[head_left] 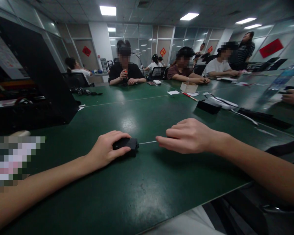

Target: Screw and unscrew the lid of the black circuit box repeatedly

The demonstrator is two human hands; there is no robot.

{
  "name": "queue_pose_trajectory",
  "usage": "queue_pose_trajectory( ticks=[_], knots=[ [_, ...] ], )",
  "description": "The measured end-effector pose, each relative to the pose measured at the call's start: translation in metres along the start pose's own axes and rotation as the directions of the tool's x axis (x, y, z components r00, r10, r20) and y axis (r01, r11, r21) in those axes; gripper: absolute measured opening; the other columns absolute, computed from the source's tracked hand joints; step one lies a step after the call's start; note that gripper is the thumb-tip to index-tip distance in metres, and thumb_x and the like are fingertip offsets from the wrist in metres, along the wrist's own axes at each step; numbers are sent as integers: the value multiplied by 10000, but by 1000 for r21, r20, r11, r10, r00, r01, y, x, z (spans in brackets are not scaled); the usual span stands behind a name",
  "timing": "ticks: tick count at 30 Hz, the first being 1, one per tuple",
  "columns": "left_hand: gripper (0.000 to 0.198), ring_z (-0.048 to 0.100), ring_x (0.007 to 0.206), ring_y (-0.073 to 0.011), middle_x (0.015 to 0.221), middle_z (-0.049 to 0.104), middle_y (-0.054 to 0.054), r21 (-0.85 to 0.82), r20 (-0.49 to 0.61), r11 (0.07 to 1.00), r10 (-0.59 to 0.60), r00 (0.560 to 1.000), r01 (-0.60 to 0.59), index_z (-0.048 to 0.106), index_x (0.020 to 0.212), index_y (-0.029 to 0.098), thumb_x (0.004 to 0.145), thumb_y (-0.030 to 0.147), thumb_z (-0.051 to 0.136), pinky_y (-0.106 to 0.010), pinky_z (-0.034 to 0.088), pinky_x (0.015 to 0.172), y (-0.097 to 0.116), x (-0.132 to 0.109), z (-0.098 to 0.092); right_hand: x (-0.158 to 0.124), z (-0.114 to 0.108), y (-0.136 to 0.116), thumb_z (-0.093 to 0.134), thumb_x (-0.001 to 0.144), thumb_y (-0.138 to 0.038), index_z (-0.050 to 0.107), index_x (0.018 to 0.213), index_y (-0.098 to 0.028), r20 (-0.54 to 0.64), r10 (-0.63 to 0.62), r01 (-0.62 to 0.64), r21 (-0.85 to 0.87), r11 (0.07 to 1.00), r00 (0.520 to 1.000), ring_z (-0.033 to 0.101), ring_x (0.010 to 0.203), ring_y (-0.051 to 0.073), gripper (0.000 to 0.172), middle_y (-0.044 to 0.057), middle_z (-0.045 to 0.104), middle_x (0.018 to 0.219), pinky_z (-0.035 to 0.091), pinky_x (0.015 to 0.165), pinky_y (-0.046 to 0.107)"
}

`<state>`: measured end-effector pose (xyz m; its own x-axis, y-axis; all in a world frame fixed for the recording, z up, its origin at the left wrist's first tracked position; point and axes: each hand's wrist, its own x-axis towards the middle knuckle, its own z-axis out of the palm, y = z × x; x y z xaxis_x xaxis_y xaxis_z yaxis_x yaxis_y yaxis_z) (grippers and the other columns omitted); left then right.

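My left hand (109,147) rests on the green table, its thumb and fingers closed around a small black box (129,147). A small dark fitting sticks out of the box's right end. From there a thin, straight, pale strand (147,142) runs to the fingertips of my right hand (186,136); whether it is a cord or a rod I cannot tell. My right hand is held just above the table, its fingers curled and pinched at the strand's end. The inside of that grip is hidden.
A large black open-sided case (56,81) stands at left. Farther back on the green table (142,195) are a pale box (189,87), a black block (208,107), a white power strip (222,102) and a clear bottle (281,80). Several people sit across the table.
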<state>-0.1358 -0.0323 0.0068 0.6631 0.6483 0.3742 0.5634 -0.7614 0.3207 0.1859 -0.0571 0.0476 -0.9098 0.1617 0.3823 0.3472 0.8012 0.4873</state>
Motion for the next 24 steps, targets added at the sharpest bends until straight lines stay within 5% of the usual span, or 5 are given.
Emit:
queue_pose_trajectory(
  ticks=[4, 8, 17, 24],
  knots=[
    [370, 671, 966, -240, 1070, 728, -70, -9, 10, 1000, -18, 1000, 19, 679, 1151, 182, 937, 477, 616, -338, 496, 847, 2, 0, -1, 17, -10, -3, 472, 1021, -303, 682, 965, -170, 222, 121, -169, 212, 963, 967, 477, 556, 92, 254, 14, 624, 718, 249, 527, 268],
    [383, 675, 964, -242, 1075, 727, -72, -19, 3, 1000, -9, 1000, 9, 674, 1165, 181, 939, 486, 615, -334, 499, 837, 2, 1, -1, 34, -17, 0, 481, 1012, -302, 680, 940, -166, 317, 106, -172, 190, 967, 943, 498, 540, 102, 251, 28, 654, 724, 227, 527, 278],
    [382, 679, 969, -245, 1075, 734, -91, -39, -20, 999, 0, 1000, -1, 685, 1155, 163, 944, 473, 614, -338, 507, 844, 3, 1, 0, 8, 28, 21, 468, 1031, -352, 653, 1058, -134, 162, 52, -124, 475, 871, 985, 577, 617, 90, 287, 39, 682, 789, 351, 580, 217],
    [375, 684, 991, -236, 1104, 737, -80, -77, -44, 997, 11, 999, -14, 682, 1188, 172, 943, 451, 629, -327, 512, 869, 2, -1, 0, 15, 65, 3, 466, 1034, -353, 640, 1108, -108, 98, 111, -148, 627, 765, 989, 589, 633, 85, 309, 31, 684, 798, 389, 607, 200]
  ],
)
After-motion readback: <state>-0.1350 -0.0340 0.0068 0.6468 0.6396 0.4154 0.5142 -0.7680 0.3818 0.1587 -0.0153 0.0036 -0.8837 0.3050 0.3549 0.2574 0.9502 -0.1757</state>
